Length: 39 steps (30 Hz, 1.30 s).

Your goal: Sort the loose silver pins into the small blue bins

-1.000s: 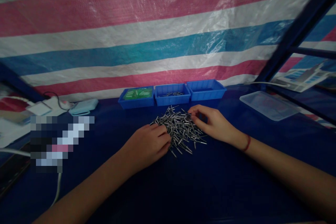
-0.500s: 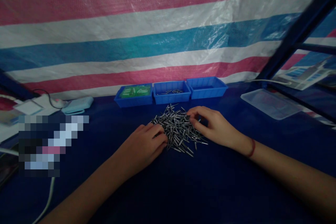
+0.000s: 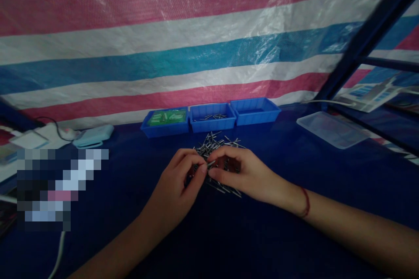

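A heap of thin metal rivets lies on the dark blue tabletop, partly hidden behind both hands. My left hand is closed in a pinch over the near left side of the heap. Its thumb and forefinger hold the end of one rivet, which sticks out to the right. My right hand faces it from the right, thumb and forefinger apart around the rivet's free end. Whether the right fingertips touch the rivet I cannot tell.
Behind the heap stand three blue bins: the left bin holds green-and-white packets, the middle bin a few rivets. The right bin is beside them. A translucent plastic lid lies right; a light blue case and a cable lie left.
My hands have come together over the front of the heap, the right moving left and slightly down. A rivet now shows in the left fingertips. The view has shifted slightly.
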### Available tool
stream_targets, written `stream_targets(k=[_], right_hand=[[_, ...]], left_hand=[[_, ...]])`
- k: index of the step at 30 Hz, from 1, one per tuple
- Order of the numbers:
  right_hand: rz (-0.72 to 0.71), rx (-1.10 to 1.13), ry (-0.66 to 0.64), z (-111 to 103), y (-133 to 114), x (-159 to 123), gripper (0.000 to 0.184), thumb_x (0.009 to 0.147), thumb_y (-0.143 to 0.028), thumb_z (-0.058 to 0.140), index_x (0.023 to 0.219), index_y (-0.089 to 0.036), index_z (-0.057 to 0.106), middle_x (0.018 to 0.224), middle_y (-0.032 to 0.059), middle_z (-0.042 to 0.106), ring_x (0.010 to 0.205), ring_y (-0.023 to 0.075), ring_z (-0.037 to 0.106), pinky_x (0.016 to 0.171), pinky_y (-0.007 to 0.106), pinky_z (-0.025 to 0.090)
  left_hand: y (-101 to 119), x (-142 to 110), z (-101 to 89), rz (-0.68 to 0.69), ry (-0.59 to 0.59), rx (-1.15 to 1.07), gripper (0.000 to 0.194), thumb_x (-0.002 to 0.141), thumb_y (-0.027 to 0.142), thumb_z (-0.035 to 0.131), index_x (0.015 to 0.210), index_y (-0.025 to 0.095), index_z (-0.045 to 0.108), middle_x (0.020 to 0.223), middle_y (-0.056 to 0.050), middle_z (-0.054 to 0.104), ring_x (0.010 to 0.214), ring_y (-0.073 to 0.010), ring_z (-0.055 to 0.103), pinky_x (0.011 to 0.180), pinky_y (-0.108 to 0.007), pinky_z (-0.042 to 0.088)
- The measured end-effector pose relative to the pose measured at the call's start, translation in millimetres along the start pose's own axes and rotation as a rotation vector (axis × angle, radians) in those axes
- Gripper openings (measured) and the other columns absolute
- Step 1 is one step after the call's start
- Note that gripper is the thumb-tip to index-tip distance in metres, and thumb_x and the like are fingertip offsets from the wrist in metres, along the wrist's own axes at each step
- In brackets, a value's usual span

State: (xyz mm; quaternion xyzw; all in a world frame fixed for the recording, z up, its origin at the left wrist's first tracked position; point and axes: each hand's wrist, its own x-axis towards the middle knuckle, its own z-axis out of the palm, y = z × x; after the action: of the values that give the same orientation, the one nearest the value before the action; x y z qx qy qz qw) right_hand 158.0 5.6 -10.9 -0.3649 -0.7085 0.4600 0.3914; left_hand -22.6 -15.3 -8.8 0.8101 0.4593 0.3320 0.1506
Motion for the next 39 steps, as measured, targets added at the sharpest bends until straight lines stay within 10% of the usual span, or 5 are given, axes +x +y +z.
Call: stream_targets(k=[7,39], right_hand=[[0.061,0.249,0.082,11,3,-16,0.013,0.076,-0.029,0.064,0.08,-0.017,0.06,0.067,-0.002,0.056,0.056,0.0088,0.047,0.051,0.024,0.037],[-0.232,-0.287,0.127,-15,0,3,0.017,0.089,-0.027,0.049,0.081,-0.019,0.061,0.078,0.0022,0.06,0.072,0.0139,0.057,0.066,0.028,0.045]], left_hand=[[8,-9,11.3,-0.095,0.019,-0.168,0.011,0.09,0.024,0.045,0.088,0.02,0.056,0.095,-0.002,0.051,0.074,-0.0113,0.053,0.059,-0.023,0.045],[0,14,16.7,0.154,0.262,0.022,0.016,0.086,0.026,0.055,0.099,0.019,0.049,0.102,-0.005,0.05,0.09,-0.0156,0.054,0.076,-0.029,0.047]])
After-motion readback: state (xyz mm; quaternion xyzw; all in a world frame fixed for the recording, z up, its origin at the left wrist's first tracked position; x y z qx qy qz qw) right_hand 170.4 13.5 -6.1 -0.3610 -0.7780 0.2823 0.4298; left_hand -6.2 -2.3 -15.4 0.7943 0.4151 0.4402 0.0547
